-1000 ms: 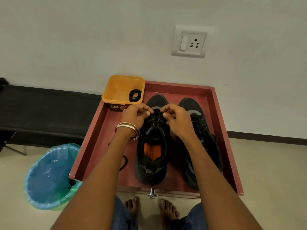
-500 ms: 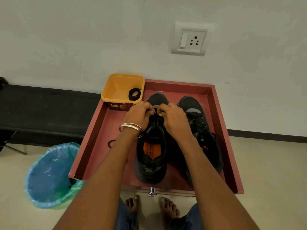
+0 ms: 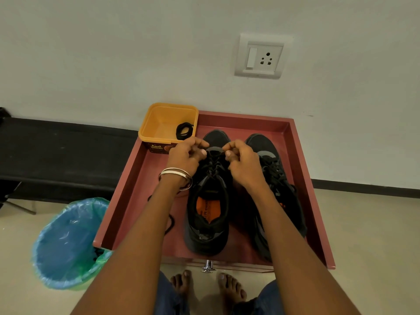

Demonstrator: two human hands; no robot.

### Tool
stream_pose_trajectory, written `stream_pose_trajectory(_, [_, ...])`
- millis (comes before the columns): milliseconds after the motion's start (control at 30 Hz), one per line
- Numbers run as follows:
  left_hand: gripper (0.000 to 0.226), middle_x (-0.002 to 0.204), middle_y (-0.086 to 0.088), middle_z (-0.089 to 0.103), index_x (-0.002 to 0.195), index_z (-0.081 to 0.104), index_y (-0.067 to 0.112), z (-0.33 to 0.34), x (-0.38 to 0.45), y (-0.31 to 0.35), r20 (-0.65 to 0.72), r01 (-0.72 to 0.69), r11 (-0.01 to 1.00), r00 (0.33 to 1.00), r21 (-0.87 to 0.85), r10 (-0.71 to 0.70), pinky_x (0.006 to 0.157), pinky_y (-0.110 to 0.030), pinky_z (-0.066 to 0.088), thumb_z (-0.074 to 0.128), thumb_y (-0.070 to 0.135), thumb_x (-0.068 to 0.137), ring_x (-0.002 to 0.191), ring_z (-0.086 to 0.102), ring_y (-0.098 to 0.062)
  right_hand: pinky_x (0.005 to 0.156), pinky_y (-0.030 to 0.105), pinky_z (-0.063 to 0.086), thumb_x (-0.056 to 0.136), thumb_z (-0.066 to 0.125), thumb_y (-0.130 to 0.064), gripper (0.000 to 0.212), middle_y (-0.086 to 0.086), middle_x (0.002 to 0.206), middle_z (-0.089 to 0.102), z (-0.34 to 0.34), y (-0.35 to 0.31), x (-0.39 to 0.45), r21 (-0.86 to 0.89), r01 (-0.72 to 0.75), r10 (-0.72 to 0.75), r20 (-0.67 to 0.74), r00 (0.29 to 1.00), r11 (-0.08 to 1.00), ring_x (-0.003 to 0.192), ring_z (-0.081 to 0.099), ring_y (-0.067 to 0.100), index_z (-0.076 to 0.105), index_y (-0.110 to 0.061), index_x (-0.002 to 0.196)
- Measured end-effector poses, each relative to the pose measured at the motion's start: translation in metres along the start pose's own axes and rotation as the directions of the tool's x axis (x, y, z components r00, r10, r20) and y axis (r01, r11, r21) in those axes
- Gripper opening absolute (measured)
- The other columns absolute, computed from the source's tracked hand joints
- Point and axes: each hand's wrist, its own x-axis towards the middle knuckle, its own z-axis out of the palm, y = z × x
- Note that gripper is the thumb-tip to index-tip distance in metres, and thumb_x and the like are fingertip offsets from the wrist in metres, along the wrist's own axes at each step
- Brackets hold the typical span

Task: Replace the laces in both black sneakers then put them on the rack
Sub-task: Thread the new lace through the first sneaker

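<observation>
Two black sneakers stand side by side, toes toward the wall, in a red drawer-like tray [image 3: 127, 192]. The left sneaker [image 3: 208, 214] has an orange insole and a black lace [image 3: 212, 165] threaded through its eyelets. My left hand [image 3: 185, 156], with bangles on the wrist, and my right hand [image 3: 243, 162] each pinch the lace near the lowest eyelets by the toe. The right sneaker [image 3: 276, 176] is laced and partly hidden by my right forearm. A loose end of black lace [image 3: 169, 223] lies on the tray under my left forearm.
A yellow tub [image 3: 156, 123] with a coiled black lace [image 3: 184, 131] inside sits at the tray's back left corner. A bin lined with a blue bag [image 3: 66, 242] stands on the floor to the left. A black bench [image 3: 56, 153] runs along the wall. My bare feet show below.
My hands, pressed together over the lace half a second ago, have drawn apart to either side of the left sneaker's lower eyelets.
</observation>
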Motion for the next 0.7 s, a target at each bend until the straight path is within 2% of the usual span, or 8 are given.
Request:
stream_pose_trajectory(100, [0.020, 0.067, 0.010, 0.059, 0.090, 0.071, 0.019, 0.001, 0.000, 0.004, -0.048, -0.018, 0.998, 0.999, 0.067, 0.021, 0.060, -0.009, 0.044, 0.061, 0.002, 0.088, 0.056, 0.052, 0.003, 0.070, 0.025, 0.047, 0.093, 0.055, -0.005, 0.015, -0.005, 0.082, 0.058, 0.002, 0.000, 0.002, -0.103, 0.102, -0.111, -0.080, 0.991, 0.989, 0.075, 0.055, 0.011, 0.064, -0.015, 0.099])
stream_pose_trajectory(167, [0.016, 0.067, 0.011, 0.058, 0.085, 0.072, 0.021, 0.003, 0.000, 0.006, -0.041, -0.054, 0.988, 0.997, 0.148, 0.061, 0.064, -0.017, 0.045, 0.067, 0.006, 0.083, 0.062, 0.053, 0.000, 0.072, 0.025, 0.042, 0.092, 0.057, -0.009, 0.018, 0.000, 0.090, 0.058, 0.004, 0.001, 0.003, -0.258, 0.164, -0.177, -0.028, 0.984, 0.952, 0.081, 0.051, 0.011, 0.068, -0.017, 0.104])
stream_pose_trajectory(267, [0.009, 0.081, 0.002, 0.060, 0.085, 0.073, 0.022, 0.007, 0.001, 0.006, -0.023, -0.112, 0.948, 0.992, 0.297, 0.124, 0.073, -0.036, 0.049, 0.070, 0.014, 0.081, 0.077, 0.058, -0.017, 0.069, 0.022, 0.033, 0.095, 0.055, -0.013, 0.019, -0.001, 0.090, 0.046, 0.005, 0.002, 0.004, -0.392, 0.178, -0.188, 0.013, 0.982, 0.903, 0.081, 0.044, 0.011, 0.068, -0.017, 0.108])
stream_pose_trajectory(400, [0.010, 0.087, 0.003, 0.052, 0.093, 0.068, 0.019, 0.010, 0.002, 0.010, 0.028, -0.147, 0.886, 0.988, 0.440, 0.150, 0.068, -0.035, 0.044, 0.059, 0.018, 0.090, 0.086, 0.056, -0.022, 0.064, 0.024, 0.033, 0.095, 0.054, -0.013, 0.017, 0.000, 0.087, 0.045, 0.007, 0.000, 0.005, -0.447, 0.177, -0.205, -0.013, 0.979, 0.877, 0.077, 0.045, 0.014, 0.068, -0.017, 0.104])
stream_pose_trajectory(467, [0.010, 0.093, 0.001, 0.057, 0.090, 0.065, 0.019, 0.013, 0.004, 0.010, 0.032, -0.116, 0.897, 0.993, 0.427, 0.114, 0.071, -0.036, 0.045, 0.056, 0.015, 0.091, 0.089, 0.057, -0.022, 0.067, 0.024, 0.034, 0.094, 0.056, -0.011, 0.015, 0.003, 0.087, 0.051, 0.010, 0.002, 0.005, -0.364, 0.131, -0.161, -0.054, 0.985, 0.922, 0.078, 0.049, 0.014, 0.068, -0.020, 0.094])
stream_pose_trajectory(567, [0.011, 0.098, -0.003, 0.065, 0.088, 0.066, 0.015, 0.015, 0.005, 0.007, -0.004, -0.004, 0.960, 1.000, 0.282, 0.006, 0.083, -0.038, 0.047, 0.055, 0.011, 0.091, 0.095, 0.059, -0.023, 0.072, 0.023, 0.037, 0.091, 0.058, -0.008, 0.023, 0.002, 0.083, 0.059, 0.013, 0.005, 0.006, -0.106, 0.014, -0.024, -0.093, 0.995, 0.994, 0.076, 0.052, 0.010, 0.063, -0.028, 0.079])
stream_pose_trajectory(700, [0.011, 0.088, 0.002, 0.065, 0.090, 0.068, 0.009, 0.014, 0.001, 0.009, -0.016, 0.072, 0.992, 0.997, 0.107, -0.071, 0.070, -0.014, 0.037, 0.057, 0.009, 0.092, 0.084, 0.057, -0.012, 0.068, 0.026, 0.043, 0.092, 0.058, -0.008, 0.018, -0.008, 0.069, 0.054, 0.009, 0.002, 0.002, 0.152, -0.127, 0.135, -0.042, 0.990, 0.980, 0.067, 0.049, 0.007, 0.067, -0.021, 0.083])
